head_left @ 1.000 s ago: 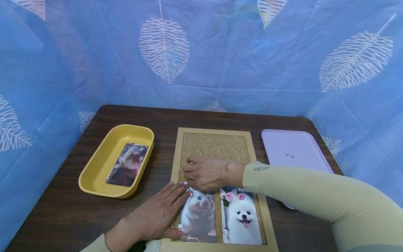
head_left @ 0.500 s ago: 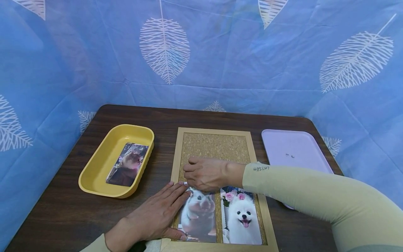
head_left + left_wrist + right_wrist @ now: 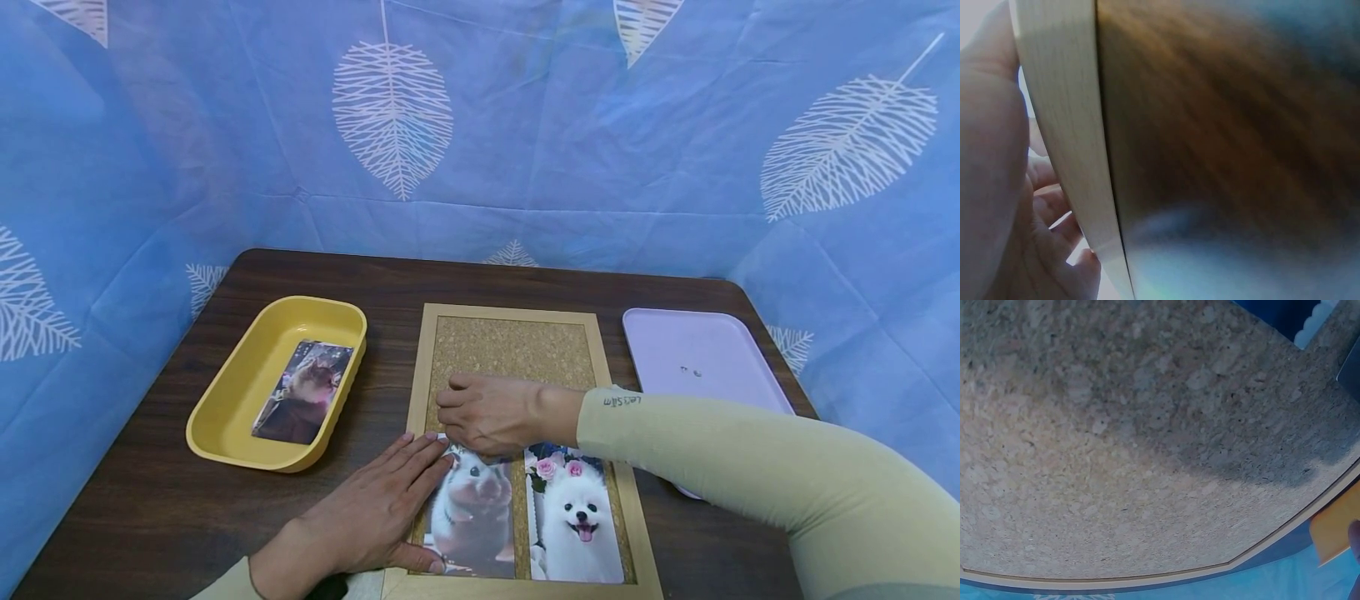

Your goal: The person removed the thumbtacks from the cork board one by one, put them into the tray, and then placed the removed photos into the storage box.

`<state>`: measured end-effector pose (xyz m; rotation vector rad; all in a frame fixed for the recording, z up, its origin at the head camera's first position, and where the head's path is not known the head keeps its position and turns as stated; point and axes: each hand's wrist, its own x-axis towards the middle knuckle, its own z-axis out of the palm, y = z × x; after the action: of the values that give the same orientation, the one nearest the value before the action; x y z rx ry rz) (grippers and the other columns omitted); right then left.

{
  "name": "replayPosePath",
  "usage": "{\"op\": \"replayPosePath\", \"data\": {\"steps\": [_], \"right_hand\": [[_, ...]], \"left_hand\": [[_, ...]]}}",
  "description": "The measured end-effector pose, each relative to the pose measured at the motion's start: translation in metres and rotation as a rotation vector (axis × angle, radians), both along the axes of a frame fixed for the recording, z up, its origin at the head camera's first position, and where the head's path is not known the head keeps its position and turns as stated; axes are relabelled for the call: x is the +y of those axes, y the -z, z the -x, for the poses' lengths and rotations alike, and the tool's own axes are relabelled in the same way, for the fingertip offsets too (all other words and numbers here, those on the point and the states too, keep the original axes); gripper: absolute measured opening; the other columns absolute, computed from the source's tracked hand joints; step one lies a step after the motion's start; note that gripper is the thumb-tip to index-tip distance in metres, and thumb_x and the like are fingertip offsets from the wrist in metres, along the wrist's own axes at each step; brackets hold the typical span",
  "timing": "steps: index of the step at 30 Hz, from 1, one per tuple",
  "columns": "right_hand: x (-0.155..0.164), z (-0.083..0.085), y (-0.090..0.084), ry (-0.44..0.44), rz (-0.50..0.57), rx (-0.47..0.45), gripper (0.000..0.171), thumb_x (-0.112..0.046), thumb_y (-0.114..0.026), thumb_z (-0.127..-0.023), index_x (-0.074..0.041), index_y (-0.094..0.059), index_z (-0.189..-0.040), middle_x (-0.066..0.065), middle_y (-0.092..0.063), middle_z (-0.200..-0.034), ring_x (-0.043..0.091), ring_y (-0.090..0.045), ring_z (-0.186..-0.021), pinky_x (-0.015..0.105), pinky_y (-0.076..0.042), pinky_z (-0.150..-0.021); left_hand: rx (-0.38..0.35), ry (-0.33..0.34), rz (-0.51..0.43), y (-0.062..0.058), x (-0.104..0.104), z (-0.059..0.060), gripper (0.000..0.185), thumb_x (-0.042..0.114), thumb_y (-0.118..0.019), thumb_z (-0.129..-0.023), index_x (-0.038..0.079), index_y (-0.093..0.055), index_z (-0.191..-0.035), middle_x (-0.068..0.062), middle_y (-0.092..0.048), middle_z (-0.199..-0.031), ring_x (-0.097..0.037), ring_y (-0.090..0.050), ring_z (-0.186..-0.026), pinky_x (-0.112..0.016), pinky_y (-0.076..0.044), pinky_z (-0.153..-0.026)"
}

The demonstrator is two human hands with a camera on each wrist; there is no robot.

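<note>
A: What are the hands doing?

B: The left hand (image 3: 375,517) lies flat, fingers straight and spread, across the left edge of the cork board (image 3: 510,350). Its fingertips rest on the hamster photo (image 3: 472,517) near the top left corner, and its thumb lies along the photo's lower left edge.

A: And the other one?

B: The right hand (image 3: 491,412) sits on the cork just above that photo, fingers curled down at the photo's top left corner. Whether it pinches something small there I cannot tell; the fingers hide the spot.

A: Where is the hamster photo exactly?

B: In the lower left part of the board, inside the wooden frame (image 3: 418,367). Just beside it on the right lies the white dog photo (image 3: 576,521), with a narrow strip of cork between the two.

A: Do the wrist views add anything?

B: Little. The left wrist view shows the pale frame (image 3: 1066,144) edge against the dark tabletop (image 3: 1222,125), blurred, with fingers (image 3: 1054,212) on the far side of the frame. The right wrist view is filled with bare cork (image 3: 1116,444).

A: What else is about?

B: A yellow tray (image 3: 225,417) sits left of the board on the brown tabletop (image 3: 135,508), holding a cat photo (image 3: 303,392). A lilac tray (image 3: 705,342) sits to the right, partly under the green sleeve (image 3: 750,475). Blue leaf-print cloth (image 3: 525,125) hangs behind.
</note>
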<state>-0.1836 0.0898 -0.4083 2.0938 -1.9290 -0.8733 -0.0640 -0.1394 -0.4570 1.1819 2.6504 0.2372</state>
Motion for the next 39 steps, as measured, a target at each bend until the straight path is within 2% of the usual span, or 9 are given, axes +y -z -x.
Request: {"op": "replayPosePath", "data": {"steps": [11,18,24,30,39], "right_hand": [[-0.0007,0.0009,0.0016,-0.015,0.016,-0.01,0.029,-0.033,-0.037,-0.111,-0.024,-0.065,-0.106,-0.008,-0.062,-0.107,0.017,-0.048,-0.102,0.035,-0.041,-0.091],[-0.0009,0.0012,0.0015,0.005,-0.001,-0.013,0.032,-0.049,-0.044,-0.106,-0.025,-0.065,-0.112,-0.007,-0.062,-0.111,0.017,-0.051,-0.107,0.036,-0.043,-0.094],[-0.0014,0.0019,0.0013,0.003,-0.005,-0.021,0.031,-0.048,-0.045,-0.107,-0.025,-0.065,-0.112,-0.007,-0.061,-0.109,0.017,-0.05,-0.105,0.036,-0.042,-0.092],[-0.001,0.0016,0.0001,0.005,-0.015,-0.022,0.03,-0.045,-0.043,-0.108,-0.025,-0.065,-0.111,-0.007,-0.061,-0.11,0.017,-0.05,-0.105,0.036,-0.043,-0.092],[-0.0013,0.0017,-0.0009,0.016,-0.019,-0.022,0.035,-0.05,-0.045,-0.106,-0.024,-0.067,-0.118,-0.007,-0.063,-0.113,0.017,-0.051,-0.11,0.037,-0.043,-0.099]], "left_hand": [[0.021,0.007,-0.016,0.0011,-0.0014,-0.0009,0.113,0.095,-0.035,-0.086,0.015,-0.031,-0.167,-0.007,-0.027,-0.174,-0.026,-0.023,-0.162,-0.052,-0.02,-0.132],[0.056,0.015,-0.028,0.0023,-0.002,-0.0019,0.113,0.094,-0.036,-0.087,0.013,-0.032,-0.166,-0.008,-0.028,-0.174,-0.027,-0.024,-0.162,-0.051,-0.021,-0.132],[0.08,0.02,-0.031,0.0023,-0.0018,-0.0018,0.112,0.093,-0.036,-0.088,0.013,-0.033,-0.166,-0.009,-0.029,-0.174,-0.027,-0.025,-0.162,-0.051,-0.023,-0.131],[0.067,0.02,-0.023,0.0016,-0.0015,-0.0017,0.112,0.093,-0.036,-0.088,0.013,-0.033,-0.166,-0.008,-0.029,-0.174,-0.027,-0.024,-0.162,-0.051,-0.022,-0.131],[0.041,0.013,-0.008,-0.0002,-0.0011,-0.0014,0.113,0.094,-0.035,-0.087,0.014,-0.031,-0.167,-0.008,-0.026,-0.175,-0.026,-0.023,-0.162,-0.05,-0.021,-0.132]]}}
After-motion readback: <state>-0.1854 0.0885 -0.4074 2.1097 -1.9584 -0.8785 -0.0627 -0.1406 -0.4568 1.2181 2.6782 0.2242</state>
